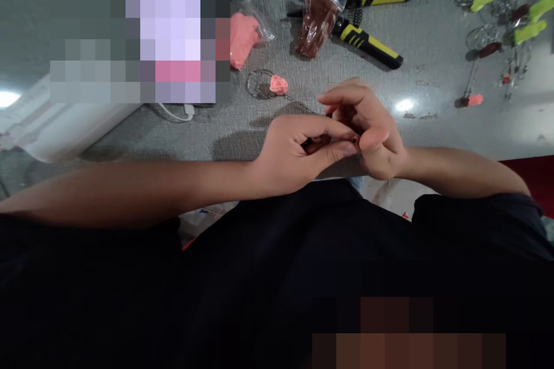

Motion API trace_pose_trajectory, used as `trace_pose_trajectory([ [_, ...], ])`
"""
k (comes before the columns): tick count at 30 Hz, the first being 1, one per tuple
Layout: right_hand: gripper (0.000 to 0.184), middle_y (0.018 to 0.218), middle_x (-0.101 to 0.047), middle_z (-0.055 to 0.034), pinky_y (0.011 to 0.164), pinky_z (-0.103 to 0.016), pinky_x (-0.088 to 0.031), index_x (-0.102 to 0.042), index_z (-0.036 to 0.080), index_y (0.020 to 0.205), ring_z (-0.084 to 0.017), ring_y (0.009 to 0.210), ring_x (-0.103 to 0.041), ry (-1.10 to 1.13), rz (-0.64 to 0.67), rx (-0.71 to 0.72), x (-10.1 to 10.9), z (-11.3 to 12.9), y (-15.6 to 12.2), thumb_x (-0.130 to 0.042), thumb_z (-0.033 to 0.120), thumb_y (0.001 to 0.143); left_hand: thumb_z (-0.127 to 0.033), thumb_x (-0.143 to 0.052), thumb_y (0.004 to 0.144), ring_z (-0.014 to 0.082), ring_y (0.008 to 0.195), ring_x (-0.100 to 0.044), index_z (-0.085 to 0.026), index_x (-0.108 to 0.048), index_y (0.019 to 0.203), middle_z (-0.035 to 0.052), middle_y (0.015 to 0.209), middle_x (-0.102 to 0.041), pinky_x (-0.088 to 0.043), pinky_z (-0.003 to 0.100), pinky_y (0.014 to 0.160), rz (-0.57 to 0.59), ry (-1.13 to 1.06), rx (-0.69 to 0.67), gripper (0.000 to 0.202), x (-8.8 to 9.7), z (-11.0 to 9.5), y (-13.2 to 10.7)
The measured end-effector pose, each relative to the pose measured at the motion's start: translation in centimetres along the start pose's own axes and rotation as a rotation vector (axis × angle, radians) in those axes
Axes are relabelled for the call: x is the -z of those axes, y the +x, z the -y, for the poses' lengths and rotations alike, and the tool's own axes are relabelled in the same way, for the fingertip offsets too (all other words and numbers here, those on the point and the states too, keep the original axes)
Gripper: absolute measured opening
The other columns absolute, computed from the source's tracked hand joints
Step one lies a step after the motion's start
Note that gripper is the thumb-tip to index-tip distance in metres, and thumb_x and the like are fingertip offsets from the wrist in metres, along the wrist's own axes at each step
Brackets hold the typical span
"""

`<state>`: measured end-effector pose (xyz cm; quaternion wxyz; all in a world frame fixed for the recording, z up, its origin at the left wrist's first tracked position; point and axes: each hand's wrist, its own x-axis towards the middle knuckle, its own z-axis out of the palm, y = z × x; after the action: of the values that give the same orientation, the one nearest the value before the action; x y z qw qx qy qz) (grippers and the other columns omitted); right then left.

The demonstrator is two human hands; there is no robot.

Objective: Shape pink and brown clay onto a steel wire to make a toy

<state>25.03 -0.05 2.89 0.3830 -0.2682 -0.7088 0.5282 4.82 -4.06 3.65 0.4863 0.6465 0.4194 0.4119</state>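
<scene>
Grey textured table [437,69] beneath everything. Black-and-yellow pliers [351,38] lie beyond the hands, jaws pointing left. Left hand [292,153]: thumb and forefinger tips closed together in a pinch. Right hand [367,130]: fingers half curled, thumb beside the left fingertips; cannot tell whether it grips. Bag of brown material [315,26] rests across the pliers; pink bag [243,40] farther left. Twisted wire [303,105] runs from pink rose [278,85], just beyond the left hand, toward the right fingers. Small brown bit [355,139], mostly hidden, at the left fingertips.
</scene>
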Motion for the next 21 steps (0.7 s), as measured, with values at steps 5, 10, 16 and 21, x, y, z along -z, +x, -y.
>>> trace_pose_trajectory([
  [5, 0.06, 0.125, -0.065, -0.0075, 0.076, -0.041, -0.06, -0.072, 0.032, 0.142, -0.021, 0.085, -0.06, -0.174, -0.068, 0.042, -0.1, -0.1, 0.0, -0.053, 0.079, 0.109, -0.054, -0.079, 0.105, 0.0145, 0.063, -0.066, -0.029, -0.085, 0.097, -0.002, 0.072, -0.074, -0.056, 0.032, 0.064, 0.056, 0.038, -0.031, 0.027, 0.3, -0.1, 0.0],
  [10, 0.061, 0.11, -0.07, -0.0063, 0.067, -0.036, -0.056, -0.075, 0.026, 0.134, -0.019, 0.081, -0.062, -0.044, -0.122, 0.041, 0.0, -0.2, -0.1, -0.053, 0.077, 0.11, -0.054, -0.074, 0.108, 0.0146, 0.067, -0.069, -0.027, -0.084, 0.095, 0.0001, 0.082, -0.08, -0.056, 0.032, 0.064, 0.017, -0.019, -0.012, 0.032, 0.3, 0.2, 0.2],
  [16, 0.036, 0.103, -0.075, -0.0035, 0.078, -0.028, -0.064, -0.072, 0.018, 0.142, -0.014, 0.088, -0.073, -0.498, 0.029, 0.407, 1.4, -0.3, -0.3, -0.061, 0.042, 0.118, -0.058, -0.085, 0.099, 0.0135, 0.068, -0.069, -0.022, -0.083, 0.088, 0.0011, 0.077, -0.078, -0.052, 0.027, 0.06, -0.058, -0.216, -0.008, 0.038, 0.5, 2.2, 0.3],
  [21, 0.026, 0.1, -0.076, 0.0016, 0.072, -0.024, -0.065, -0.075, 0.03, 0.138, -0.011, 0.081, -0.074, -0.72, 0.068, 0.476, 2.1, -0.7, -0.7, -0.063, 0.025, 0.115, -0.059, -0.094, 0.09, 0.0095, 0.058, -0.058, -0.019, -0.082, 0.082, -0.0011, 0.067, -0.071, -0.042, 0.025, 0.054, 0.007, -0.346, 0.078, 0.042, 0.6, 2.8, 0.2],
])
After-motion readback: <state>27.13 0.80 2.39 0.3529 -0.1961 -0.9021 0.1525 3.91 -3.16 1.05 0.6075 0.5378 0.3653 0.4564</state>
